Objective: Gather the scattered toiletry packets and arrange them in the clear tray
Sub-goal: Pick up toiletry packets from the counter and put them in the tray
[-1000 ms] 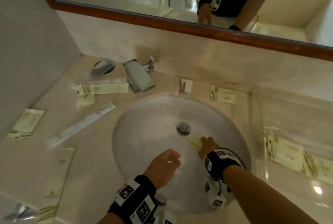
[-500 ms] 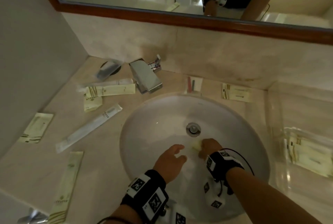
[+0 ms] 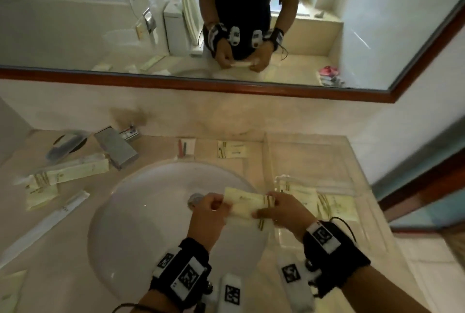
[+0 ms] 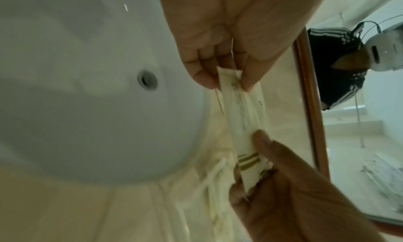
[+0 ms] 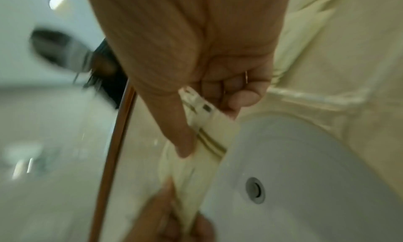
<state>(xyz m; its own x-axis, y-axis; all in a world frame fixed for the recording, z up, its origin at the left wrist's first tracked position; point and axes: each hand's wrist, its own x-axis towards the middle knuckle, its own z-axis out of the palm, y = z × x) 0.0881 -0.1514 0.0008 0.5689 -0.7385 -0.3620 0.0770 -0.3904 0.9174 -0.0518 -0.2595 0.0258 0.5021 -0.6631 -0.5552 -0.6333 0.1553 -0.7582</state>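
A: Where is the packet (image 3: 247,205) right now?

B: Held up over the right side of the sink (image 3: 141,212), stretched between both hands. The left hand (image 3: 208,214) pinches its plain serrated end; the right hand (image 3: 285,212) pinches the end with the olive-gold stripes. So each grip is closed on the packet, thumb against curled fingers, nothing else held.

A: How do you reckon it handles?

B: Light and soft, I'd judge. It creases and sags a little between the hands, like thin film around something flat. Probably a bit slick too. Pinching the sealed ends seems safest; squeezing the middle could crumple it.

A: And the clear tray (image 3: 357,194)?

B: Just to the right on the table (image 3: 251,121), with similar striped packets already lying in it. More packets are scattered left of the sink, near the faucet (image 3: 117,147), and two along the back wall.

A: Any writing you can read?

B: A small logo and fine print lines run along the packet, but they're too small and blurred to make out.
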